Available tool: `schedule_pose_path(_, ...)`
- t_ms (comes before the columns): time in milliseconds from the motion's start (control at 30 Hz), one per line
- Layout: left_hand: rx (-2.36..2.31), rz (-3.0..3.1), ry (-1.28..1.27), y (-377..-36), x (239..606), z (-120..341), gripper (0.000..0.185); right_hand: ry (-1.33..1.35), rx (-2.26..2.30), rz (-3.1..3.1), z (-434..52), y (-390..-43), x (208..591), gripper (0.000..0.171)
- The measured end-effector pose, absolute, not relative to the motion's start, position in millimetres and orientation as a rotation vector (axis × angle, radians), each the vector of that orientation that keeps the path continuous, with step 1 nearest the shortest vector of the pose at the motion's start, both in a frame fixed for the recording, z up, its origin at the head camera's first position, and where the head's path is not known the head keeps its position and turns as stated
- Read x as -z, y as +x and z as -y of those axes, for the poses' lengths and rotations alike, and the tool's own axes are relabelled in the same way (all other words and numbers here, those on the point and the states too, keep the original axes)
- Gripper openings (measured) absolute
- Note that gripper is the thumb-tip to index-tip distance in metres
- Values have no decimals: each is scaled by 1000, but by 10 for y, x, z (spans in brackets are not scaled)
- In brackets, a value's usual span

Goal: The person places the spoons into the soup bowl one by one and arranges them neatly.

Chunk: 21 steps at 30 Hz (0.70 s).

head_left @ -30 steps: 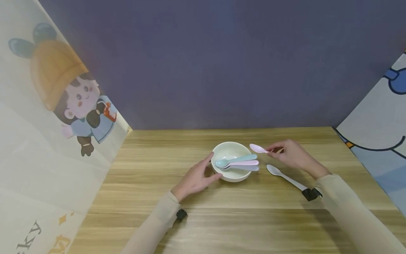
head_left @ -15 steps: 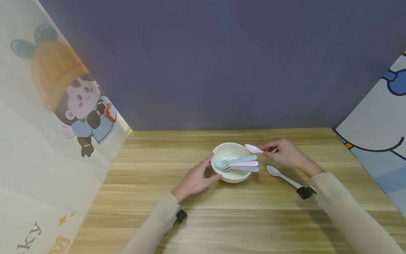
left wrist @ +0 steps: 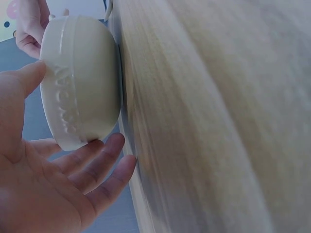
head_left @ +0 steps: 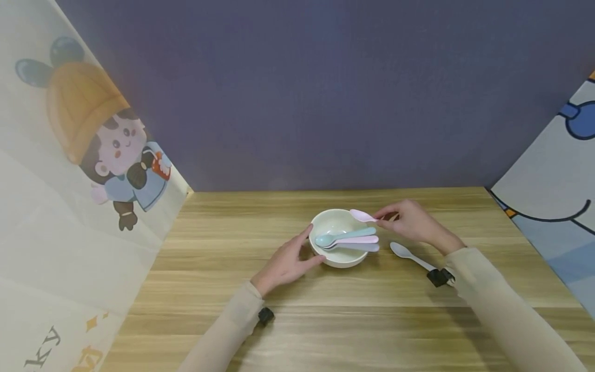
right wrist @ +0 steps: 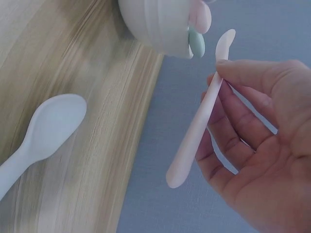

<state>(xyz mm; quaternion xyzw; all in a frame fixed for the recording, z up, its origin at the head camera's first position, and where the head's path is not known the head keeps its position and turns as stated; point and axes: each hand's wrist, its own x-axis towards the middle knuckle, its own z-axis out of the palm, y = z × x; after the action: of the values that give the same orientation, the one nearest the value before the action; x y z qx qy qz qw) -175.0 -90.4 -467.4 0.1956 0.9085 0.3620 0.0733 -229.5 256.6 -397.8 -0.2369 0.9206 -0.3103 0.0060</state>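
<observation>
— Start nearest the person: what are the hands doing?

— The left hand [head_left: 287, 261] lies relaxed on the counter [head_left: 334, 320], thumb and straight fingers touching the near-left wall of the cream bowl [head_left: 338, 236] without curling round it. The right hand [head_left: 411, 223] pinches a pink spoon [head_left: 363, 215] by its handle between thumb and fingertips.

— And the white spoon [head_left: 411, 256]?

— It lies loose on the counter just right of the bowl, below the right wrist, untouched.

— Which way does the held spoon run?

— Its long axis runs roughly left to right. The scoop end points left and hangs over the bowl's far-right rim; the handle end sits in the fingers, to the right of the bowl. So the bowl lies just left of the right hand, which is the one carrying the spoon.

— What is already in the bowl?

— Three spoons, a teal one [head_left: 344, 235], a pink one and a lavender one, scoops down inside, handles jutting over the right rim.

— Beyond that?

— A purple back wall [head_left: 325, 93] and cartoon-printed side panels.
</observation>
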Motion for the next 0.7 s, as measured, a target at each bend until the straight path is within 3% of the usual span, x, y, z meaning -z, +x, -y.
schedule_pose_path(700, -1079, -2738, 586, -1756, 4693, 909, 94, -703, 986, -2824, -2322, -2328, 4006, 20)
